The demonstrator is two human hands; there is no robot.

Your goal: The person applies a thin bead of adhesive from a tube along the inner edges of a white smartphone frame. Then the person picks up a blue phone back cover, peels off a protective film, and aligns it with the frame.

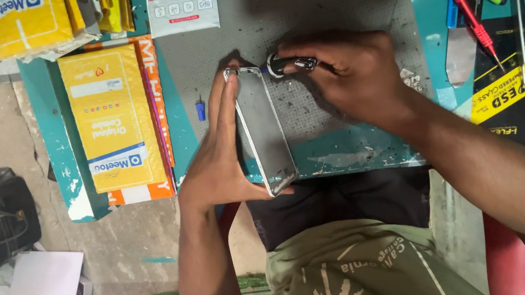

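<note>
Left hand: fingers pressed together, cradling slim silver-edged phone. Right hand at 2 o'clock: fingers pinching black-and-chrome tool, touching phone's top corner. Grey perforated mat beneath.

Even, softish light from above. Dark shadow on grey mat at 12 o'clock; slight motion blur on right hand; glare on phone rim, centre.

A slim silver-framed phone stands on edge, tilted, beside a small black-and-silver tool over the grey mat.
</note>
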